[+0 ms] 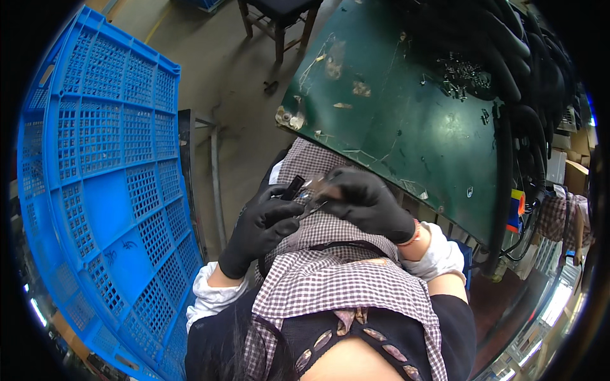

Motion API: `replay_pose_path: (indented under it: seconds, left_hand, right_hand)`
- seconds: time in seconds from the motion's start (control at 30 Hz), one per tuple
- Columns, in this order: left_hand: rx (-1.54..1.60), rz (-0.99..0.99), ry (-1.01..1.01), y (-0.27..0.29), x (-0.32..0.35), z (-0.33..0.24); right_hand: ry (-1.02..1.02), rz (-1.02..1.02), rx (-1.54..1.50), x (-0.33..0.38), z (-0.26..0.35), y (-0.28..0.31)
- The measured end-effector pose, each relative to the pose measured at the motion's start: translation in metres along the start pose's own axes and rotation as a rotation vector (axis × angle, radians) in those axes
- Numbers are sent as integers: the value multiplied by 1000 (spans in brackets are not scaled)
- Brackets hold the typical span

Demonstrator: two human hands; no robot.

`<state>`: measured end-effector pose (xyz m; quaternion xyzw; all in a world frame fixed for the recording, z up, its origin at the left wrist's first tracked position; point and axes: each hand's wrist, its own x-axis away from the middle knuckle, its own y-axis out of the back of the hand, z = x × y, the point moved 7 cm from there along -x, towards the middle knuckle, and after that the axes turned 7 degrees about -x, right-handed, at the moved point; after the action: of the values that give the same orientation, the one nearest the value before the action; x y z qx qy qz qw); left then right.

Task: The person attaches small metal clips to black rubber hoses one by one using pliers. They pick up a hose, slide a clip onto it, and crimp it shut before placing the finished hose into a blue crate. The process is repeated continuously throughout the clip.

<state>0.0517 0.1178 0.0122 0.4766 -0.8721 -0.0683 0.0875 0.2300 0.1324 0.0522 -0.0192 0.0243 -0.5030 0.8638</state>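
Note:
Both of my hands wear black gloves and meet over my checked apron. My left hand is closed, and a short black rectangular piece sticks up from its fingers. A thin metallic part shows between the two hands; which hand grips it I cannot tell. My right hand is closed, its fingertips pinched close to the left one. At those fingertips is a brownish, partly shiny thing, too blurred to name.
A green worktable with worn patches lies ahead to the right, bearing a pile of small metal parts and thick black hoses. A tall blue plastic crate stands at my left. A dark stool is beyond.

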Motion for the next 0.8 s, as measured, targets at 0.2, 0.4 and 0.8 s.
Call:
replay_pose_path:
  seconds: [0.2,0.4,0.8]
  left_hand:
    - [185,-63,204,-13,17,12]
    - [-22,-207,76,-12,15,-8]
    - [-632,-278,-172,-24,21,-21]
  right_hand:
    - [63,71,59,-2,-13,-29]
    - [-241,-149,-267,11,-22,-22]
    - [-382,-109,163,9,-34,-33]
